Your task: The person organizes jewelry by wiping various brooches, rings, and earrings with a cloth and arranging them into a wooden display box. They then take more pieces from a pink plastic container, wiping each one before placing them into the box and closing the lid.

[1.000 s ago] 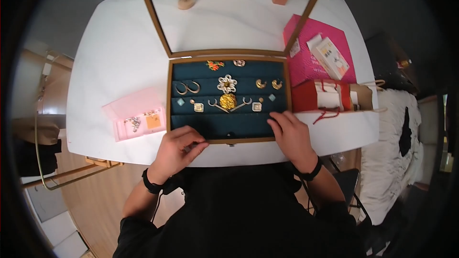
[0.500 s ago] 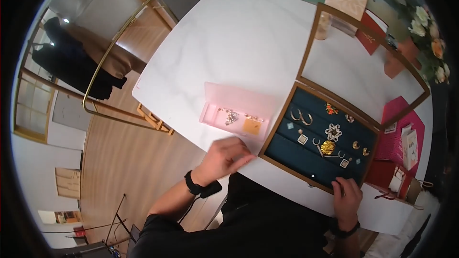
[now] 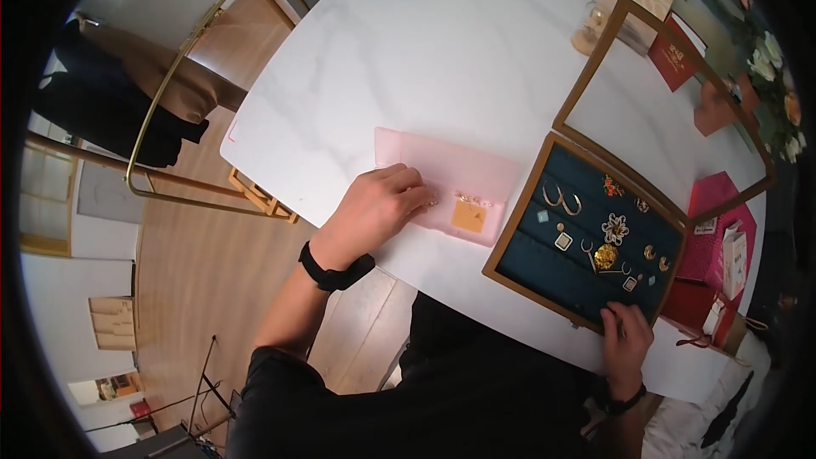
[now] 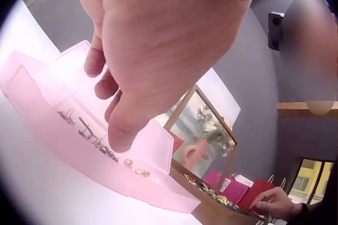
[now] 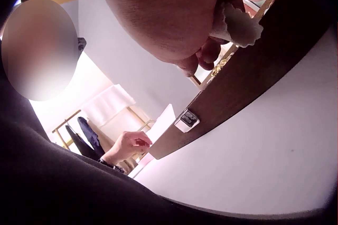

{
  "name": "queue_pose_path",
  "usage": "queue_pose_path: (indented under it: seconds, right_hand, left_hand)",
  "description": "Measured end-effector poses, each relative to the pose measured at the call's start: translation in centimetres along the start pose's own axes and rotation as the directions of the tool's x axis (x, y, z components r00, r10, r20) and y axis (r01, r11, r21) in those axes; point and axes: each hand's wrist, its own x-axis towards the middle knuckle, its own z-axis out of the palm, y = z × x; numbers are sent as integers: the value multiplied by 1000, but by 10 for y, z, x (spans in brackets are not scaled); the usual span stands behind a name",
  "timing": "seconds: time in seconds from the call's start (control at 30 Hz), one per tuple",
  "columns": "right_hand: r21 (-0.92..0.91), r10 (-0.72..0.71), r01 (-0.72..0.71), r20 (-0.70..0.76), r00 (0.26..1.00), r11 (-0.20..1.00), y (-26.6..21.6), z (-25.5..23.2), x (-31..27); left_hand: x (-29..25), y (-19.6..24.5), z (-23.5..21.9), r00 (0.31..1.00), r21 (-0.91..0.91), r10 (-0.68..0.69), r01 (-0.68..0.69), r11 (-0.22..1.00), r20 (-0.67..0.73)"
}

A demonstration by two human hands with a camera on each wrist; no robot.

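In the head view my left hand is over the left part of a small pink box whose lid stands raised. Seen from the left wrist, the thumb and fingers point down above small metal jewellery pieces in the box. An orange-yellow card lies at the box's right end. My right hand rests at the near right corner of a wooden jewellery case, fingers loosely bent. Beside those fingers, the right wrist view has a pale scalloped-edged piece; I cannot tell whether it is held.
The case's glass lid is up. Several earrings and brooches, including a gold round one, lie on its dark lining. A magenta box and red bag stand right of it. White tabletop spreads behind the pink box.
The head view has turned left. My left hand has moved from the case's near left corner to over the pink box. My right hand has stayed at the case's near right corner.
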Motion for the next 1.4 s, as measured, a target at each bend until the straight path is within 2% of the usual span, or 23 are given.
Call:
queue_pose_path:
  seconds: [0.03, 0.1, 0.17, 0.2, 0.23, 0.27, 0.3, 0.37, 0.47, 0.7, 0.9, 0.97, 1.0, 1.07, 1.2, 1.27, 1.4]
  right_hand:
    - [16, 6, -6, -11, 1000, 1000, 0, 1, 0]
    - [21, 25, -24, -23, 999, 999, 0, 2, -1]
    - [41, 102, -101, -29, 994, 994, -3, 3, -4]
    - [-30, -16, 15, -60, 998, 999, -2, 3, -2]
    - [-41, 49, -50, -30, 998, 998, -6, -2, -3]
    - [-35, 44, -45, -18, 999, 998, -3, -5, -6]
    - [-80, 0, -2, -27, 1000, 997, -4, -9, -10]
    - [-77, -27, 26, -17, 999, 997, 0, -10, -13]
    - [-35, -45, 41, -112, 993, 999, 6, -4, -18]
    - [2, -59, 59, -150, 987, 998, 18, -3, -23]
    - [9, -83, 85, -149, 985, 996, 25, -8, -23]
    - [14, -22, 26, -223, 975, 1000, 30, -6, -22]
    - [15, -23, 28, -227, 974, 1000, 32, -6, -19]
    - [-47, 50, -63, -234, 971, 997, 36, -8, -14]
    - [-50, 61, -71, -192, 980, 996, 37, -13, -11]
    - [-33, 63, -68, -147, 987, 997, 38, -13, -12]
    - [-13, 31, -34, -178, 983, 999, 40, -8, -15]
  left_hand:
    - [2, 1, 0, 1000, -8, 4, -4, 1000, 0]
    - [8, 4, 3, 986, 69, -34, 23, 997, 165]
    - [1, -2, 5, 992, 74, -22, 13, 997, 123]
    - [3, 0, 13, 997, 55, 8, -13, 998, 76]
    - [5, 6, 16, 996, 52, -38, 34, 998, 77]
    - [5, 12, 14, 993, 39, -74, 71, 997, 87]
    - [6, 15, 20, 999, 0, -52, 52, 999, 11]
    - [9, 14, 19, 997, 23, -39, 38, 999, 67]
    - [12, 12, 17, 993, 88, -51, 42, 995, 105]
    - [17, 15, 15, 990, 109, -71, 58, 992, 121]
    - [21, 19, 10, 967, 45, -198, 194, 980, 161]
    - [23, 18, 9, 965, 73, -192, 181, 981, 179]
    - [24, 18, 8, 966, 76, -190, 179, 981, 176]
    - [25, 18, 8, 961, 49, -202, 196, 979, 187]
    - [25, 17, 8, 955, 29, -221, 219, 975, 199]
    - [26, 19, 7, 962, 13, -217, 218, 976, 163]
    - [24, 14, 12, 967, 29, -242, 241, 970, 83]
